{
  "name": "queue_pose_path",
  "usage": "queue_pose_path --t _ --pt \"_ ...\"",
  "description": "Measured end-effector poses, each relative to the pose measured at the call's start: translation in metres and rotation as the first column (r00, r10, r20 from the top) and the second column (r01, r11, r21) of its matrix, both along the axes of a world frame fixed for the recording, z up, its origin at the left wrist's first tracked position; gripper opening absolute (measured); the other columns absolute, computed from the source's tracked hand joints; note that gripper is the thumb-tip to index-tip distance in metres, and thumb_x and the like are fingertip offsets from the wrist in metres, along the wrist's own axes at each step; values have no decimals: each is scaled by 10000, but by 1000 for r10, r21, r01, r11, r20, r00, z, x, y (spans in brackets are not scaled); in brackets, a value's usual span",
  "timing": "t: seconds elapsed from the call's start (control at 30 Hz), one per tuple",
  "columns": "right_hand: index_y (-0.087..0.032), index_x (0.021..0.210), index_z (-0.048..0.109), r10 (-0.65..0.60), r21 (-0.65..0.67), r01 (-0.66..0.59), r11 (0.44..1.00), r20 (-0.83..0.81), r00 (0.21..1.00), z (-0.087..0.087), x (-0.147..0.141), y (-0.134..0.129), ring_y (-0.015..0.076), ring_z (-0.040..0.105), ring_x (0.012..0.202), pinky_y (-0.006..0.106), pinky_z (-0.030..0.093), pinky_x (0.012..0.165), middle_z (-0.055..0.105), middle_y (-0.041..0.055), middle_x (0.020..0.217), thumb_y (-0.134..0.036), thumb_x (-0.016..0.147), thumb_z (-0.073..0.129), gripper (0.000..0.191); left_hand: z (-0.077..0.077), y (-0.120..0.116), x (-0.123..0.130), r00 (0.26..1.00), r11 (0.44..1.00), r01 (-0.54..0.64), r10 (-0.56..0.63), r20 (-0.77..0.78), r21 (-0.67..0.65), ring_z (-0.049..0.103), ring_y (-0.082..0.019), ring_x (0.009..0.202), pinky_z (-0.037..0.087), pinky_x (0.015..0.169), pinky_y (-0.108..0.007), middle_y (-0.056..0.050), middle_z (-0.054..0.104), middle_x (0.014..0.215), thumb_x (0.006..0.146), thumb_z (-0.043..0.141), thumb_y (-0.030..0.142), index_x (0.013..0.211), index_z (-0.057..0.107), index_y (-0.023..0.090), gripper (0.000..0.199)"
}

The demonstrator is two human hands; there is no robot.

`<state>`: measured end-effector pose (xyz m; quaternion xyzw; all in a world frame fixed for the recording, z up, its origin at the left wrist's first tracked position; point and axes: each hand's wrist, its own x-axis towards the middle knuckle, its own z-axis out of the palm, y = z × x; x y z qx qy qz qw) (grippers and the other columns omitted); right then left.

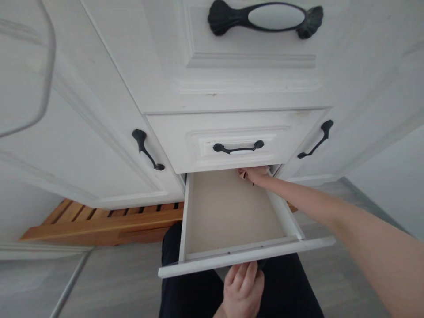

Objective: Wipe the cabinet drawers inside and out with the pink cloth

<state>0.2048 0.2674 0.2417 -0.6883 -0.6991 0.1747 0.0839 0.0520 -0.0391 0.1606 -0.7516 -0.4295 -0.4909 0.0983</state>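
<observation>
A white drawer (pixel 232 212) is pulled out from the cabinet above my knees. My left hand (pixel 243 289) is closed at the outside of its front panel, fingers curled round the drawer handle, of which only a dark bit shows beside them. My right hand (pixel 255 173) reaches into the back right corner of the drawer, under the upper drawer front. Its fingers are closed on a small pinkish bunched thing (pixel 243 174) that looks like a cloth; most of it is hidden. The drawer's pale bottom shows a few dark specks near the front edge.
Above is a shut drawer with a dark handle (pixel 238 149), and higher a larger panel with a handle (pixel 276 17). Cabinet doors with dark handles (pixel 148 150) flank both sides. A slatted wooden bench (pixel 102 223) sits below at left, over a grey floor (pixel 126 274).
</observation>
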Motion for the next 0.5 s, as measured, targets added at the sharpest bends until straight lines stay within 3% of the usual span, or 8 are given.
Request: queue_pose_path --t 0.23,0.37,0.5 --pt "-177 1132 731 61 -49 -79 996 -299 952 -22 -49 -7 286 665 1083 360 532 877 724 162 1191 -170 925 531 287 -1 -3 1 1000 999 -21 20 -13 -39 663 -129 971 414 1078 -300 37 769 996 926 560 168 893 760 298 241" --pt "-205 1184 698 106 -116 -187 975 -499 860 -30 -102 3 230 683 895 278 537 640 735 126 1117 -153 897 571 319 -10 -6 -2 1000 998 5 -7 -21 -58 659 -154 1007 433 1046 -321 17 758 1041 855 606 138 938 768 292 238" --pt "-199 1091 676 59 -228 -251 941 -619 783 -36 -155 19 206 644 730 268 502 531 718 90 937 -179 812 636 283 -16 -10 -6 999 996 10 -15 -52 -90 657 -176 1036 440 1040 -339 6 753 1072 795 652 135 977 769 300 272"
